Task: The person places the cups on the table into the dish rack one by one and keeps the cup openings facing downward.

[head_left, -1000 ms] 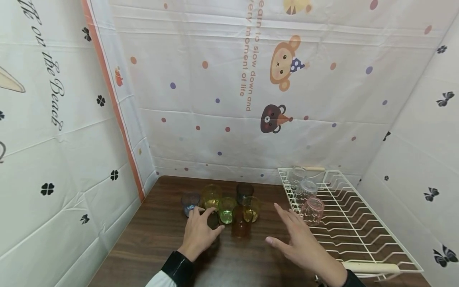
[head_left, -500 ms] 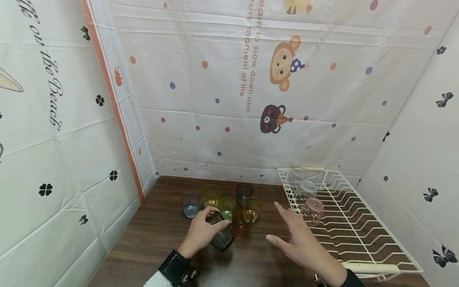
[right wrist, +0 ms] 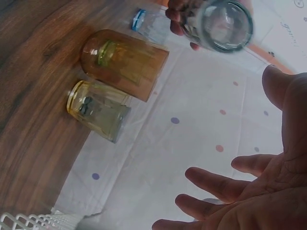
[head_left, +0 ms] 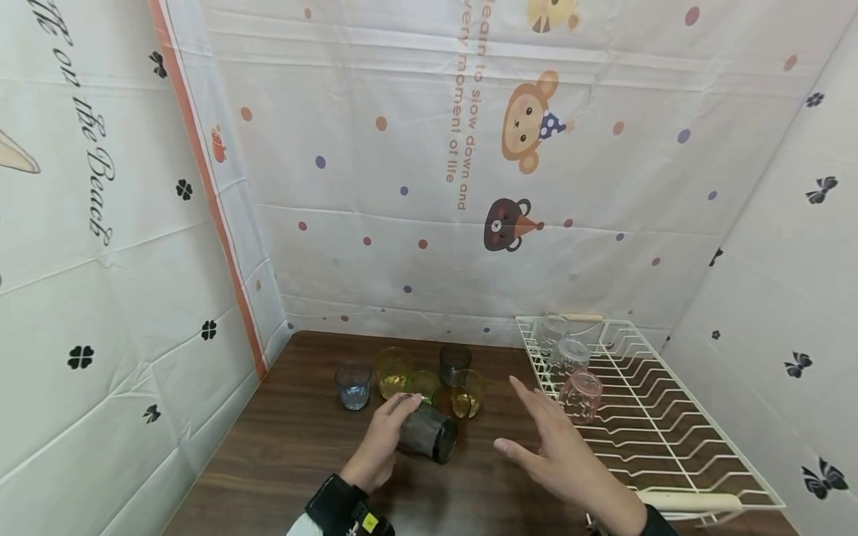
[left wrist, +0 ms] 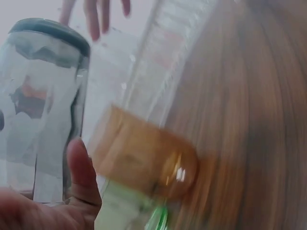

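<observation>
Grey glass (head_left: 426,432) tilts below lettering (head_left: 473,112) reading "slow down".

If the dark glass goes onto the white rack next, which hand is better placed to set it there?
Likely the right hand: it holds nothing and is nearer the white rack. The left hand grips the dark glass farther off, so a handover seems needed first.

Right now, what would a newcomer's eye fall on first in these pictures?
First comes the smoky grey tumbler, which the left hand holds tilted above the dark wooden table. Then comes the right hand, spread near the white wire dish rack. Behind them, a brown cartoon bear stands out on the pale backdrop sheet.
</observation>
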Demonstrator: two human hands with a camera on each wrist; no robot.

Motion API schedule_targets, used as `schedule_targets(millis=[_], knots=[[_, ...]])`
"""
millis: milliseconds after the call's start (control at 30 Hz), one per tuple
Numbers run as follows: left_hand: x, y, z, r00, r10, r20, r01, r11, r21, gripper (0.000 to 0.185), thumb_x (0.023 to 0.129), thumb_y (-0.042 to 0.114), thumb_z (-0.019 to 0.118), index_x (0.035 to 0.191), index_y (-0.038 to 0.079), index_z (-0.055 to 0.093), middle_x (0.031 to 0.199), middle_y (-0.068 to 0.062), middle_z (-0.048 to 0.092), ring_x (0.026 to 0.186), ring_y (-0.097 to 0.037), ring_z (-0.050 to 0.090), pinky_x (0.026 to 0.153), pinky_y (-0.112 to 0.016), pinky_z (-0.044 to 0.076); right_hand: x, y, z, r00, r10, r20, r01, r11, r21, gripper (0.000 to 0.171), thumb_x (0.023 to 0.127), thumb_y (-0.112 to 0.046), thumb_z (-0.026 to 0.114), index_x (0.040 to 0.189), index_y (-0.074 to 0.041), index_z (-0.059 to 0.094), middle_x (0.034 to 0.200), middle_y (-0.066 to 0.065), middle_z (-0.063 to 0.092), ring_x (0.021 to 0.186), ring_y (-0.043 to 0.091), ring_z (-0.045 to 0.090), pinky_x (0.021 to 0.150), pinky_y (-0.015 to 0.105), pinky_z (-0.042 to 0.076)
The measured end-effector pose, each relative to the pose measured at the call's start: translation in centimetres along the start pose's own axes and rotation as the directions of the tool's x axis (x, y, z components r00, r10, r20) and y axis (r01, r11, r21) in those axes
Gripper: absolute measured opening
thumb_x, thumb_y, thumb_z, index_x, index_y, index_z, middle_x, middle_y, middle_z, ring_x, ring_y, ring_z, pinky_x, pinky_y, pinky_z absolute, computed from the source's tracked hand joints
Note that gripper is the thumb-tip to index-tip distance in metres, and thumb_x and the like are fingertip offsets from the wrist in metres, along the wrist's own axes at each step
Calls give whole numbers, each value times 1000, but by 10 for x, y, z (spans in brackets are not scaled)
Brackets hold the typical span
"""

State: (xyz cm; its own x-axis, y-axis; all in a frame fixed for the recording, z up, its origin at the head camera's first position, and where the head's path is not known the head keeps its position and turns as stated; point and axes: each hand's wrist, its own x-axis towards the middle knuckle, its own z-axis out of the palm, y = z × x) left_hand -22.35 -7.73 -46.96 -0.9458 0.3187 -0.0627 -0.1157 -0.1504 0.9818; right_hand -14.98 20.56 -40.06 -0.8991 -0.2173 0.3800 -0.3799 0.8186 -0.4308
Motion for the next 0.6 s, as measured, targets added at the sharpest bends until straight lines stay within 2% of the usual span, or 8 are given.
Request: schedule_targets(millis=[67, 100, 167, 233, 267, 367, 500, 600], knots=[[-2, 1, 5, 999, -25, 41, 28, 996, -82, 68, 109, 54, 52, 154, 3, 42, 157, -21, 47, 147, -37, 47, 121, -54, 41, 1, -2, 0, 1000, -7, -4, 7, 1000, 2, 91, 92, -48, 82, 167, -23, 36, 163, 15, 53, 150, 55, 45, 110, 80, 41], [-2, 2, 7, 998, -32, 62, 41, 989, -141, 71, 110, 53, 51, 158, 3, 37, 156, -17, 51, 145, -31, 53, 121, -49, 44, 1, -3, 0, 1000, -13, -7, 13, 1000, 0, 91, 92, -48, 82, 167, -23, 36, 163, 15, 53, 149, 55, 45, 110, 79, 41], [-2, 3, 12, 994, -39, 106, 66, 962, -265, 65, 111, 51, 51, 157, 7, 38, 134, -5, 69, 120, -17, 69, 106, -33, 56, 3, -6, 0, 1000, -19, -14, 19, 1000, -1, 91, 92, -47, 82, 167, -23, 37, 162, 15, 54, 149, 55, 46, 110, 79, 41], [-1, 3, 16, 991, -56, 121, 97, 924, -369, 44, 110, 51, 54, 135, 15, 55, 101, 11, 73, 91, -4, 71, 86, -23, 59, 5, -8, 1, 999, -25, -23, 24, 1000, -2, 91, 92, -47, 83, 167, -23, 38, 162, 15, 55, 149, 55, 46, 110, 79, 41], [-1, 3, 17, 989, -60, 135, 110, 908, -404, 38, 109, 51, 54, 125, 17, 59, 94, 12, 74, 87, -4, 72, 83, -23, 59, 6, -8, 1, 999, -26, -27, 26, 1000, -1, 91, 92, -47, 83, 167, -23, 38, 162, 14, 55, 150, 54, 46, 110, 79, 41], [-1, 0, 22, 984, -106, 140, 159, 875, -457, 37, 108, 55, 54, 109, 20, 67, 93, 8, 78, 89, -10, 73, 85, -28, 57, 9, -11, 3, 999, -24, -38, 24, 1000, -1, 91, 90, -47, 84, 166, -23, 39, 162, 12, 55, 151, 53, 45, 110, 79, 41], [1, -7, 27, 979, -164, 121, 202, 850, -487, 50, 106, 62, 52, 120, 19, 70, 106, 3, 77, 100, -16, 68, 88, -32, 50, 11, -14, 5, 999, -16, -44, 16, 1000, 0, 93, 89, -48, 85, 166, -25, 40, 163, 10, 54, 153, 51, 43, 110, 79, 41], [2, -13, 32, 978, -174, 116, 210, 826, -524, 55, 105, 66, 50, 125, 20, 73, 112, 5, 79, 105, -16, 67, 90, -32, 49, 13, -17, 5, 999, -5, -33, 6, 1000, 8, 93, 88, -50, 85, 166, -27, 40, 165, 12, 52, 154, 51, 42, 110, 80, 41]])
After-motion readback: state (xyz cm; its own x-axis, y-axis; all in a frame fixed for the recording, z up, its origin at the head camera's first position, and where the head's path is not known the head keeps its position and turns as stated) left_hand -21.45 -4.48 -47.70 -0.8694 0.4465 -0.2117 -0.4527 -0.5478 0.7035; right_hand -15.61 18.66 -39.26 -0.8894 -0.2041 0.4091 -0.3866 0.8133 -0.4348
